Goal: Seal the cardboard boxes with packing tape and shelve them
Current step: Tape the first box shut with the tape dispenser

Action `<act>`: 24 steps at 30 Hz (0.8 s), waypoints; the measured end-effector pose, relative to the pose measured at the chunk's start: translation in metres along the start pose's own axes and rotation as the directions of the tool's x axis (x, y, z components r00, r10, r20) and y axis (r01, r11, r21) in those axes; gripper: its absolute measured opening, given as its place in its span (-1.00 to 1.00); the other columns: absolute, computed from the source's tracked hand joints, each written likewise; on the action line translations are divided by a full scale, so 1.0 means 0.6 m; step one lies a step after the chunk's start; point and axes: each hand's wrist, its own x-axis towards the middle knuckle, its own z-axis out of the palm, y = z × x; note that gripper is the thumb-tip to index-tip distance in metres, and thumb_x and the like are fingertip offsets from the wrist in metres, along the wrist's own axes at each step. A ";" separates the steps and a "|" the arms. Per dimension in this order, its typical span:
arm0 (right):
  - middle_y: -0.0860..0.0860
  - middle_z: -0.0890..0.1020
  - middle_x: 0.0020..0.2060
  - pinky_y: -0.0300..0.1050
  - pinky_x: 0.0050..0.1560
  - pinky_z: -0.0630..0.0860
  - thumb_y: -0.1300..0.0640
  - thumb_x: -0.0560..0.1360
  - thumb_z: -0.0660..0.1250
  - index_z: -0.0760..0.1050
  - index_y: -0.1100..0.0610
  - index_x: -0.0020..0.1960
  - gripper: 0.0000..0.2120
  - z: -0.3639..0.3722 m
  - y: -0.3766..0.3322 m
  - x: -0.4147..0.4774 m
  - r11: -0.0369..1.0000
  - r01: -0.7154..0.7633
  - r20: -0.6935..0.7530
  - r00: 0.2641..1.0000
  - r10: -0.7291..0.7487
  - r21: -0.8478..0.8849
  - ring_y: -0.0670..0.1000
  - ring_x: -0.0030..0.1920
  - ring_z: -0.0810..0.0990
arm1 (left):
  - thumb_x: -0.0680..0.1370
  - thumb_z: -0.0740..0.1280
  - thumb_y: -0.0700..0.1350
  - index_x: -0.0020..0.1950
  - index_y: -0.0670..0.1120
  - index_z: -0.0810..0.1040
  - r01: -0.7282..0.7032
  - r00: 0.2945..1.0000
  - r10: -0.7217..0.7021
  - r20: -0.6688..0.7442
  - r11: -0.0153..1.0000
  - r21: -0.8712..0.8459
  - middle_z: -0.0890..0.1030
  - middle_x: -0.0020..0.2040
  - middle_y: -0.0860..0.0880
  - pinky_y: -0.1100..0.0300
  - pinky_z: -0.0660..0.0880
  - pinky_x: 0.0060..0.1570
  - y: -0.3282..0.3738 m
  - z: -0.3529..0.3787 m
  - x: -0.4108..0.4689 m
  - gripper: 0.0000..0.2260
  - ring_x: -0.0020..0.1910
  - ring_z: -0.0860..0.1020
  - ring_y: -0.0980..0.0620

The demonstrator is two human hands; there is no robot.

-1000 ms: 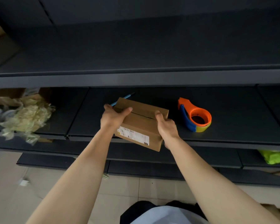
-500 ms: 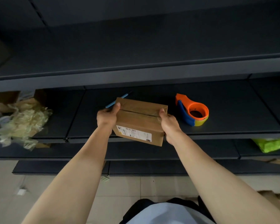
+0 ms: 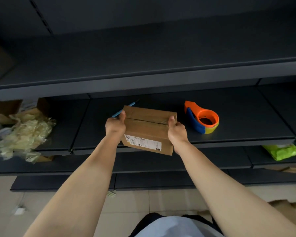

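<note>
A small brown cardboard box (image 3: pixel 146 127) with clear tape over its top seam and a white label on its near side is held at the front edge of the dark middle shelf (image 3: pixel 237 117). My left hand (image 3: pixel 115 126) grips its left end, thumb on the top. My right hand (image 3: pixel 177 132) grips its right end the same way. An orange and blue tape dispenser (image 3: pixel 202 118) with a yellowish roll lies on the shelf just right of the box.
A blue pen (image 3: pixel 123 110) lies behind the box's left corner. A heap of crumpled clear plastic (image 3: pixel 24 134) and an open carton (image 3: pixel 5 110) fill the shelf's left end. A green packet (image 3: pixel 282 151) sits on the lower shelf at right. The upper shelf (image 3: pixel 143 79) overhangs.
Both hands have lifted and levelled the box a little, shifting it slightly right; the thumbs now sit on its top. The dispenser has not moved.
</note>
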 end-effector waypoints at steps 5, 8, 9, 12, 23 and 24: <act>0.02 0.59 0.02 0.00 0.06 0.45 -0.32 0.55 0.06 0.43 -0.01 0.31 -0.47 -0.019 0.009 -0.004 0.973 -0.119 0.087 0.991 0.104 0.200 0.02 -0.02 0.56 | 0.53 0.21 0.26 0.20 -0.22 0.44 0.050 0.999 -0.051 0.018 0.999 0.013 0.52 -0.25 -0.05 0.23 0.36 -0.45 0.006 -0.007 0.012 -0.44 -0.36 0.49 0.05; 0.02 0.53 0.25 0.03 0.18 0.43 -0.22 0.60 0.06 0.30 -0.10 0.45 -0.54 -0.023 0.021 -0.005 0.974 -0.056 0.080 0.996 0.039 0.220 0.03 0.14 0.52 | 0.47 0.29 0.28 0.25 -0.21 0.42 0.078 0.996 -0.079 0.039 0.997 0.009 0.57 -0.15 -0.08 0.17 0.51 -0.29 0.006 -0.007 0.018 -0.39 -0.24 0.57 -0.01; 0.01 0.47 0.32 0.02 0.23 0.40 -0.19 0.61 0.06 0.23 -0.13 0.49 -0.54 -0.024 0.020 -0.005 0.974 -0.014 0.054 0.999 0.002 0.226 0.02 0.20 0.48 | 0.46 0.32 0.28 0.26 -0.21 0.42 0.090 0.995 -0.090 0.039 0.996 0.003 0.58 -0.09 -0.10 0.13 0.56 -0.19 0.007 -0.007 0.020 -0.37 -0.17 0.59 -0.04; -0.04 0.36 0.42 -0.11 0.21 0.26 -0.15 0.61 0.10 0.15 -0.19 0.50 -0.53 -0.025 0.008 -0.010 0.975 0.104 0.045 0.992 -0.115 0.194 0.01 0.34 0.38 | 0.45 0.36 0.25 0.22 -0.19 0.45 0.094 0.995 -0.094 0.025 0.995 -0.011 0.59 -0.06 -0.11 0.03 0.59 -0.07 0.011 -0.005 0.025 -0.42 -0.12 0.61 -0.08; -0.03 0.40 0.24 -0.34 -0.36 0.36 -0.03 0.62 0.13 0.16 -0.23 0.49 -0.55 -0.017 -0.020 -0.006 0.977 0.187 0.132 0.976 -0.174 -0.098 -0.16 -0.21 0.45 | 0.46 0.22 0.37 0.07 -0.05 0.44 0.246 0.969 -0.225 0.105 0.928 -0.280 0.62 -0.11 -0.10 0.05 0.57 -0.14 0.029 -0.017 0.031 -0.49 -0.15 0.63 -0.08; -0.06 0.43 0.13 -0.31 -0.34 0.39 -0.03 0.62 0.13 0.16 -0.22 0.49 -0.55 -0.016 -0.025 -0.004 0.983 0.164 0.133 0.979 -0.152 -0.086 -0.13 -0.18 0.47 | 0.48 0.17 0.37 0.06 -0.06 0.45 0.290 0.957 -0.265 0.119 0.892 -0.345 0.63 -0.09 -0.10 0.03 0.57 -0.10 0.020 -0.018 0.029 -0.49 -0.13 0.64 -0.09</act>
